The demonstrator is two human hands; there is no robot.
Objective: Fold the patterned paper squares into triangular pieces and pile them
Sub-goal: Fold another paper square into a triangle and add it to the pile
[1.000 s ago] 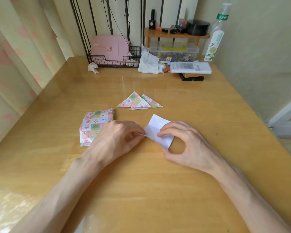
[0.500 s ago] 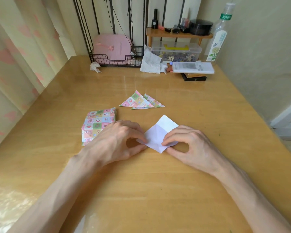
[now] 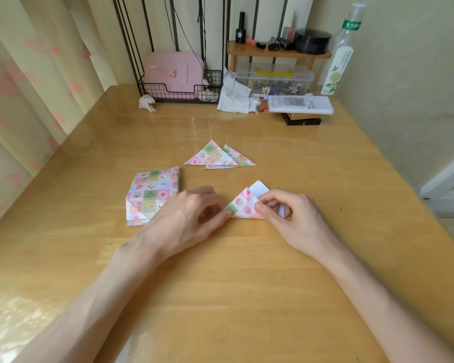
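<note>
One paper square (image 3: 245, 205) lies on the wooden table (image 3: 220, 271) between my hands, half folded: its patterned side shows in front and a white corner sticks up behind. My left hand (image 3: 186, 218) pins the paper's left tip with a fingertip. My right hand (image 3: 288, 218) pinches the folded-over flap near its right side. A stack of flat patterned squares (image 3: 152, 193) sits just left of my left hand. Behind the hands lies a small pile of folded patterned triangles (image 3: 218, 157), overlapping one another.
Along the table's back edge stand a wire basket with a pink case (image 3: 174, 74), crumpled tissues (image 3: 233, 96), a clear box (image 3: 274, 78) under a small wooden shelf, a white packet (image 3: 300, 103) and a tall bottle (image 3: 341, 53). A curtain hangs left, a wall right.
The paper showed only its white side before. Now its near corner is folded up and over, so the pattern shows, and my right hand has moved onto the flap.
</note>
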